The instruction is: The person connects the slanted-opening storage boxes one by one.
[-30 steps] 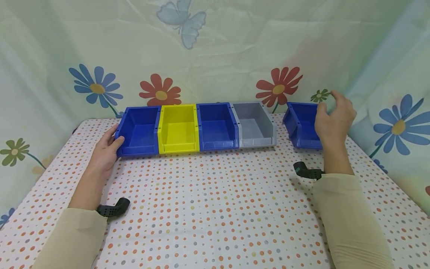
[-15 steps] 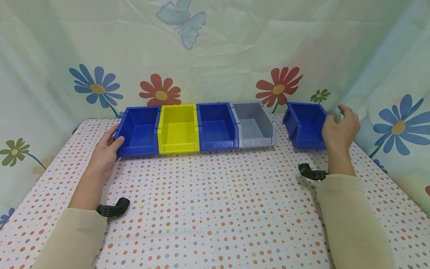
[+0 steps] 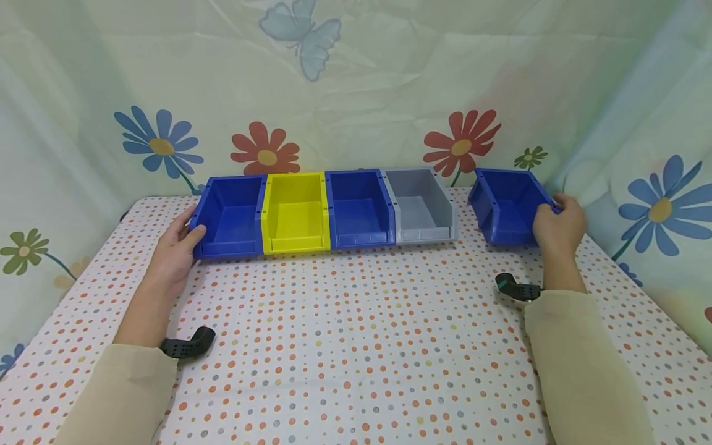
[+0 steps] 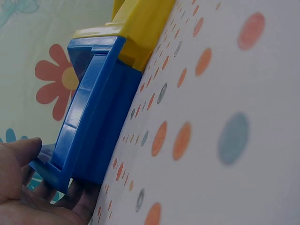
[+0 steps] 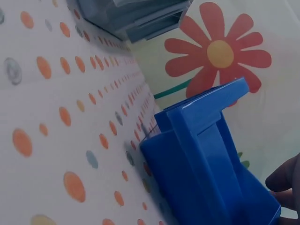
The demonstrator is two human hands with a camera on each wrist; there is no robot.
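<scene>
In the head view a blue storage bin [image 3: 230, 216] forms the left end of a joined row. My left hand [image 3: 173, 250] grips its left wall, thumb over the rim and fingers along the outside; the left wrist view shows this hand [image 4: 35, 197] at the bin's front corner [image 4: 91, 117]. Apart from the row, on the right, stands another blue bin [image 3: 508, 213], slightly turned. My right hand [image 3: 559, 228] holds its right side wall near the front, with most fingers hidden behind it. In the right wrist view, fingertips [image 5: 283, 176] meet this bin's [image 5: 201, 159] edge.
Between the hands the row continues with a yellow bin [image 3: 296, 216], a blue bin [image 3: 360, 213] and a grey bin [image 3: 421, 210]. A gap separates the grey bin from the right blue one. A dotted cloth [image 3: 334, 346] covers the table; a flowered curtain [image 3: 367, 93] hangs behind.
My right hand has come down from above the right blue bin to its right side wall and taken hold there. The left hand and the row have stayed in place.
</scene>
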